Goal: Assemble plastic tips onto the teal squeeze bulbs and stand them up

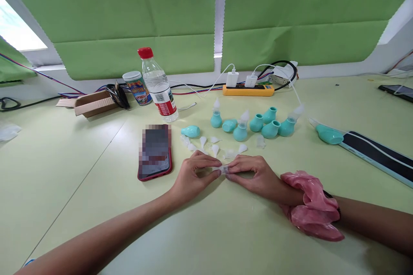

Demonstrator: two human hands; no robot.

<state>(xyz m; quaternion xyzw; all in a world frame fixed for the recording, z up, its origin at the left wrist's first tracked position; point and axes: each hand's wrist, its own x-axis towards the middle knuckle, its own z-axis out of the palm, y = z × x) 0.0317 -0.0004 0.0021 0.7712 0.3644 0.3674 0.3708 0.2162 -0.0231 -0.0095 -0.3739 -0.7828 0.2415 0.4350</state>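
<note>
Fingers (208,163) are pinching nearly closed, left hand (192,175) and right hand (254,174) sharing one clear piece (225,169) — long axis running between them, roughly paralleling the worktop's (206,227) back edge.

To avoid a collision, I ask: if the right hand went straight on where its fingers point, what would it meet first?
The right hand would probably meet the left hand first, beyond the small, clear plastic piece that both pinch; exact depth is unclear.

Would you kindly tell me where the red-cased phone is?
In the head view, the red-cased phone lies left of the left hand, in front of the red-capped bottle.
</note>
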